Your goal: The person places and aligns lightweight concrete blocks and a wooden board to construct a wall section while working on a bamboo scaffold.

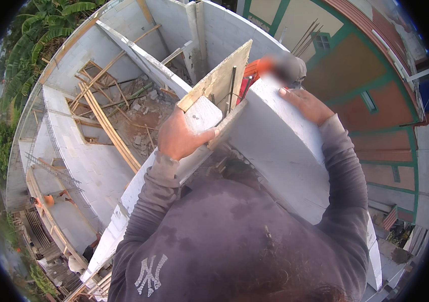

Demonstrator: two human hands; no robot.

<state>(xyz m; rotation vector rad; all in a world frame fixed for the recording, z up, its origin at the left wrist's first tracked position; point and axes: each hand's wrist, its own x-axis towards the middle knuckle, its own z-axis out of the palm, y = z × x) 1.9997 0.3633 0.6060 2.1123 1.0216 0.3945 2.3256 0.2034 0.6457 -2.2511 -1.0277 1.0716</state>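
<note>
My left hand (178,135) is wrapped round the end of a white block (203,117), its thumb along the near side. That block end lies against an upright board (224,70), with a narrower board (228,125) on its other side. Thin dark bars (233,83) rise in the gap between the boards. My right hand (309,105) rests on the top edge of a thick white block wall (282,151), with fingers extended over it. Whether fingers curl down its far side is hidden.
A person in orange (258,68) is just beyond the boards; another in orange (48,200) is far left. Below left, timber poles (106,126) lean over a rubble-strewn floor (141,110) among white block walls. A green-trimmed building (375,100) stands to the right.
</note>
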